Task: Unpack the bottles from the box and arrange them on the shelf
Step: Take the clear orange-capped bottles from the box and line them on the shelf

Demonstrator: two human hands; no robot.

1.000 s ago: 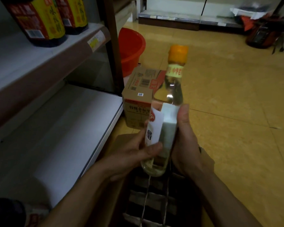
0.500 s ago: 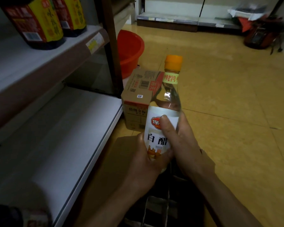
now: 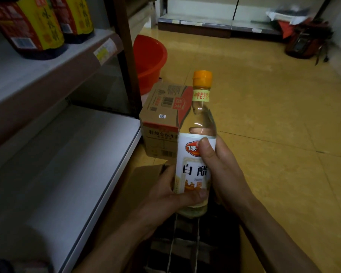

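Grips bottle (image 3: 193,170) upright over box (image 3: 142,186), beside shelf (image 3: 67,164): L grip (image 3: 165,198) curled round base, R grip (image 3: 226,174) curled round label, thumb in front.

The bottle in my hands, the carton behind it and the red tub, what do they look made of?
The bottle is clear and glossy, see-through above its label: glass or hard plastic, I can't tell which. Its cap is opaque orange, likely plastic. The carton is matte brown cardboard with printed faces and folded edges. The red tub is smooth and evenly coloured, probably moulded plastic.
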